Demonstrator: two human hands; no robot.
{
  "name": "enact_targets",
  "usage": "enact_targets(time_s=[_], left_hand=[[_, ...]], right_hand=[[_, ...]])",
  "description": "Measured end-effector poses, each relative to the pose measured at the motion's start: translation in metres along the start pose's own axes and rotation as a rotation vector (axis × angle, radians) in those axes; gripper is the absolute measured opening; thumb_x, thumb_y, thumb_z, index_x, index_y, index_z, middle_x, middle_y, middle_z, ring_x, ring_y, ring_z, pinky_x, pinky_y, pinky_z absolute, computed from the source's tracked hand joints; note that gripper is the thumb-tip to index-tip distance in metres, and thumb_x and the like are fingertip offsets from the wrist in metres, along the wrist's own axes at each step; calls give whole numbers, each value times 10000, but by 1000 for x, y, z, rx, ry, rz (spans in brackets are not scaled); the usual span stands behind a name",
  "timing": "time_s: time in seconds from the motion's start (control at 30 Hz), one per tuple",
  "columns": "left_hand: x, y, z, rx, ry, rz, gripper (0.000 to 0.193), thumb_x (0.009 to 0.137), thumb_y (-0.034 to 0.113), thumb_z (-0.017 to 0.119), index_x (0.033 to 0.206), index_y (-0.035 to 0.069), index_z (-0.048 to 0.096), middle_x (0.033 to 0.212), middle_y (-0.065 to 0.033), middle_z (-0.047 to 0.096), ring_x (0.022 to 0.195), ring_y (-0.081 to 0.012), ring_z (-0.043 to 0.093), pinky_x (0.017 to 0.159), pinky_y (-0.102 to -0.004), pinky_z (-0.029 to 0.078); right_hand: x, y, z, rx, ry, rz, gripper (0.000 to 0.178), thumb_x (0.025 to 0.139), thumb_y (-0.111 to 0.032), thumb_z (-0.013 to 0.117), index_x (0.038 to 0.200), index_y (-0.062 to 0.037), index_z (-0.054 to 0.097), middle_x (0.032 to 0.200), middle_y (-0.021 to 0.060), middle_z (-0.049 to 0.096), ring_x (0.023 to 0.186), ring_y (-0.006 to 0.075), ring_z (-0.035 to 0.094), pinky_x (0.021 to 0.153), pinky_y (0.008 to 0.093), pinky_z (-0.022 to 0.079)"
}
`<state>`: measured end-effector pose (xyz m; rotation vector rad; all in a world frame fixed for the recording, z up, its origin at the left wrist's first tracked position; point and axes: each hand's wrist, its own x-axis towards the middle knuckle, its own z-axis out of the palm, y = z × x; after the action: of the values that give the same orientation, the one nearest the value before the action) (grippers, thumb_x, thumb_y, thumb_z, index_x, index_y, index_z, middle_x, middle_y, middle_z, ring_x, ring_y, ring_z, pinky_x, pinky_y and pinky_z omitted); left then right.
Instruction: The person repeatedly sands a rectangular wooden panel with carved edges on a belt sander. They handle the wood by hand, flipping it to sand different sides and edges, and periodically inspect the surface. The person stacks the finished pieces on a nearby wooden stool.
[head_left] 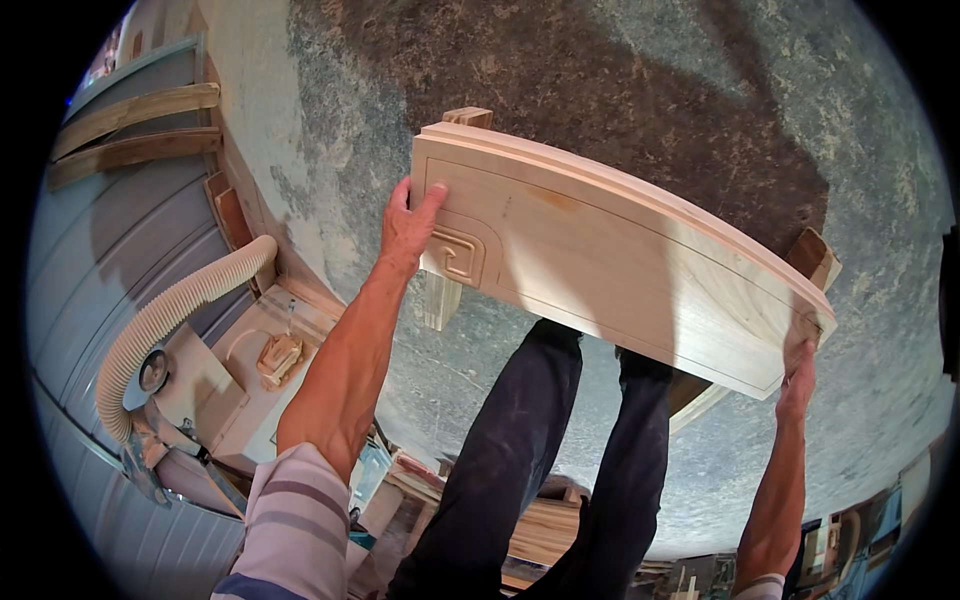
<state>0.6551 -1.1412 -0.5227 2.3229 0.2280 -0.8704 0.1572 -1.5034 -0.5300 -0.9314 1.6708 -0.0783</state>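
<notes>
Hands (410, 225) gripping carved wooden panel (610, 250), legs partly hidden beneath

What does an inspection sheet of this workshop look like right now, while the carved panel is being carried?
Surface: grey concrete floor, dusty, with a dark stain.
Job's things: carved wooden panel, pale, with a scroll motif at its left end, held above the floor; wooden legs show behind it.
Clutter: wood pieces stacked near the feet.
Grippers: left hand grips the panel's left end; right hand grips its right end.
Cables: nothing seen; only a ribbed dust hose.
Surroundings: machine at left, curved boards against a metal wall.
</notes>
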Motion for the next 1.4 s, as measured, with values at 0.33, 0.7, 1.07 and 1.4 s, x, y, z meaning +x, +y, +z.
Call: enact_targets(time_s=[0.33,0.7,1.07,1.4], left_hand=[[-2,4,4,-53,18,22,532,789,329,677,1188,16,518,1084,-105,589,976,-177,546,851,-309,436],[-2,8,3,-14,16,24,529,804,309,677,1203,10,502,1075,-95,589,966,-158,543,850,-298,434],[17,-18,-23,172,-12,38,689,841,370,638,1303,-69,376,1222,-168,516,1082,-202,511,933,-306,399],[19,-2,-28,119,-113,-1,621,868,381,600,1310,-8,402,1265,-131,491,1139,-191,468,957,-303,351]], right_hand=[[-10,-6,13,-18,140,-2,379,890,-489,528,681,-180,458,552,-92,290,508,33,252,472,208,189],[-14,-7,7,-25,39,-63,301,916,-425,511,889,-126,527,710,-74,352,637,41,314,561,203,245],[-2,5,4,-464,145,-157,466,894,-400,533,1108,12,572,1074,159,592,1005,237,535,874,338,398],[-7,1,20,-329,182,-96,511,867,-414,587,1121,27,540,1014,105,607,915,159,545,826,282,425]])
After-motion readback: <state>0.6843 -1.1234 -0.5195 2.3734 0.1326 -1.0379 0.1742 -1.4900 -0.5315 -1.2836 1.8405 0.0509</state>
